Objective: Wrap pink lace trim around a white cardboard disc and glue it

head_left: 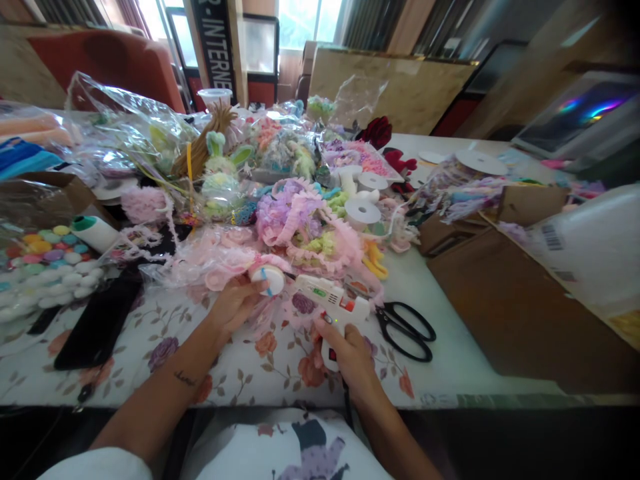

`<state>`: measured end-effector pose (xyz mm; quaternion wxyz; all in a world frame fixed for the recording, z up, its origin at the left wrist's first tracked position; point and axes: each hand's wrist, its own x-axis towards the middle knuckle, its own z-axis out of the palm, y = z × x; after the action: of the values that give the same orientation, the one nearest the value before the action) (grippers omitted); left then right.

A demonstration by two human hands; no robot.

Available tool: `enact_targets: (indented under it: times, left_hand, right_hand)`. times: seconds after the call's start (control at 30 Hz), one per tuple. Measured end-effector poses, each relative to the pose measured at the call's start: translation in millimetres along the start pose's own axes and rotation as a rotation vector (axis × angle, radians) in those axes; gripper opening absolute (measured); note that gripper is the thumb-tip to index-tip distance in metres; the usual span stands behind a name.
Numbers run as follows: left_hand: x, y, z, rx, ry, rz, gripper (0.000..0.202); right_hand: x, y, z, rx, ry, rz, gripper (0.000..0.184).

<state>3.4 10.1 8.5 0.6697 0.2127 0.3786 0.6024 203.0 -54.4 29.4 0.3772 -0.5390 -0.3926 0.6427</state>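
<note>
Gripping a white hot-glue gun (319,291), the right hand (348,345) holds its nozzle (291,275) beside a blue-striped white disc (275,277) pinched by the left hand (236,304) over a floral tablecloth (235,357); black-handled scissors (384,317) lie near the gun.

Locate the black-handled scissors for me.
In the head view, the scissors lie on the table, right of centre, just to the right of the white glue gun that the right hand holds.

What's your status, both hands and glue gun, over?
Left hand holding white disc. Right hand gripping glue gun, tip toward disc. Scissors lying close beside gun.
</note>
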Motion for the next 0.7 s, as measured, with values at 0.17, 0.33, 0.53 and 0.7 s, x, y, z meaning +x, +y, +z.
enact_targets:
  times: [0.17, 0.33, 0.53, 0.7]
  left_hand:
    - [2, 0, -2.5, -0.006, -0.012, 0.005, 0.029]
    - [3, 1, -2.6, 0.015, 0.0, 0.028, 0.028]
    - [-2, 0, 0.7, 0.141, -0.009, 0.011, 0.027]
    - [-8, -1, 1.8, 0.211, 0.04, -0.069, 0.028]
  right_hand:
    - [5, 6, -3, -0.083, 0.04, -0.028, 0.036]
    - [8, 8, -9, -0.093, 0.027, -0.068, 0.037]
    - [4, 6, -9, -0.06, -0.008, -0.082, 0.039]
    - [8, 10, -7, -0.061, -0.043, -0.074, 0.04]
